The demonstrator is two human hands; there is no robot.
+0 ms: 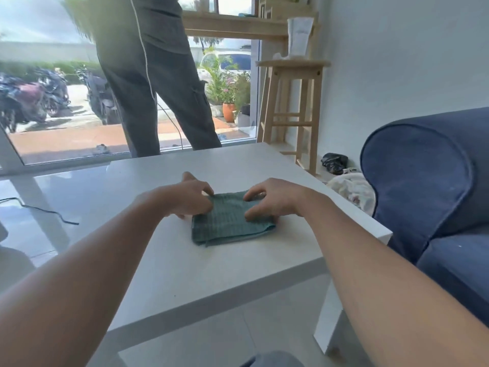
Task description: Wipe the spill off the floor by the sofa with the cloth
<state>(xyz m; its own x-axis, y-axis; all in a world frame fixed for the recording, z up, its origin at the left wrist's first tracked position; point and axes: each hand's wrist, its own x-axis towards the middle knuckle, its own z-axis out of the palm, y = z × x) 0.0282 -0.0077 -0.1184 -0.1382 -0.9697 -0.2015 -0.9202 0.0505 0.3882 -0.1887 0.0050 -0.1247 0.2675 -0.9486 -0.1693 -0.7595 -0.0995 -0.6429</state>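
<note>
Teal cloth (231,219), folded into a flat pad, lies on the white tabletop (185,263) straight ahead of me, its long axis running left to right across my reach. My left hand (185,197) sits at the far-left corner, fingertips curled onto the edge, a narrow grip that pinches little or nothing yet. My right hand (275,201) presses on the far-right part, fingers bent over the fabric, not closed around it. Both hands are equally near; the cloth lies between and just under them. The blue sofa (428,181) stands to my right, so I judge the cloth must be lifted and carried that way, down to the floor (225,337). No spill shows from the head view.
</note>
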